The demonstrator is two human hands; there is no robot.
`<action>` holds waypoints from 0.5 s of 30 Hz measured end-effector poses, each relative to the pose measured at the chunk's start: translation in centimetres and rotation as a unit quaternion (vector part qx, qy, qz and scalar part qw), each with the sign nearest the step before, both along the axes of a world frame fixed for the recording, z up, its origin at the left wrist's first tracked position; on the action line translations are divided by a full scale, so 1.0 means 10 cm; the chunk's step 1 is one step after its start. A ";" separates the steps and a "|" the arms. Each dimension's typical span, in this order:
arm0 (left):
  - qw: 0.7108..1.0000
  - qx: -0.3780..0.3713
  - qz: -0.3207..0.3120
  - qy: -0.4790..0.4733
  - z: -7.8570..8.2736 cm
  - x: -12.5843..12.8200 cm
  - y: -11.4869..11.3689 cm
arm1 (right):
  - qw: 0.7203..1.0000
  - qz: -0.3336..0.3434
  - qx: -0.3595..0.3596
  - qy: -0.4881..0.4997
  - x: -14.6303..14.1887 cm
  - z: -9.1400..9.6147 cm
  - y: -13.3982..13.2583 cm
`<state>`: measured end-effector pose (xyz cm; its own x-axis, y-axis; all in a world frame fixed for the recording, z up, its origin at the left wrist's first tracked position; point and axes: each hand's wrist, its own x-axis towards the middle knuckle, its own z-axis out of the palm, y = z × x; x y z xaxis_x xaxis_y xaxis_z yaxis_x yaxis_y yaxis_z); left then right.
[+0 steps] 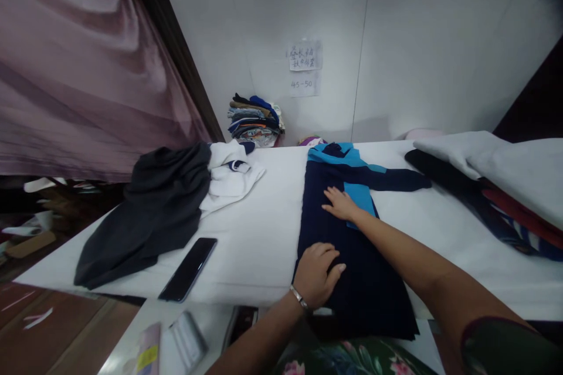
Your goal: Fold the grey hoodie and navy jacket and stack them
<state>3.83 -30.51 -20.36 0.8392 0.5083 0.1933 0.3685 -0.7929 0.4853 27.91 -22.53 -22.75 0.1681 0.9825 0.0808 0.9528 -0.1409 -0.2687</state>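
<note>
- Floral dark sleeve [505,348] on right arm, nearest camera.
- Left hand [315,275], metal bangle [299,297] at wrist: pressed on navy garment [356,287], fingers lightly curved, no clenching or pinch seen.
- Right hand [341,204]: released, palm down, fingers spread on same garment, just beside its turquoise panel [360,199].
- Garment position: centre of white-covered tabletop [255,258], navy sleeve [396,180] stretched out rightward.
- Left of garment: black smartphone [189,269], face up; charcoal cloth [149,222] lying against white cloth [229,179].
- Right: grey cloth [497,170] atop striped clothing [505,228].
- Far end: stacked clothes [255,123] against wall, below handwritten paper notes [305,55].
</note>
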 end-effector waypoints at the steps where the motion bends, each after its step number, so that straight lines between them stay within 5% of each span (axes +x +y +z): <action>1: 1.000 0.022 0.001 0.007 -0.03 0.03 0.03 | 1.000 0.002 -0.017 0.025 -0.02 -0.06 0.01; 6: 0.994 0.052 -0.037 0.094 -0.26 0.10 0.09 | 0.972 -0.011 0.054 0.229 0.07 -0.22 -0.02; 10: 0.991 0.058 -0.043 0.110 -0.33 0.09 0.11 | 0.935 -0.102 0.138 0.312 0.50 -0.16 -0.20; 15: 0.989 0.072 -0.050 0.122 -0.36 0.11 0.16 | 0.800 -0.359 0.257 0.406 1.38 -0.10 -0.70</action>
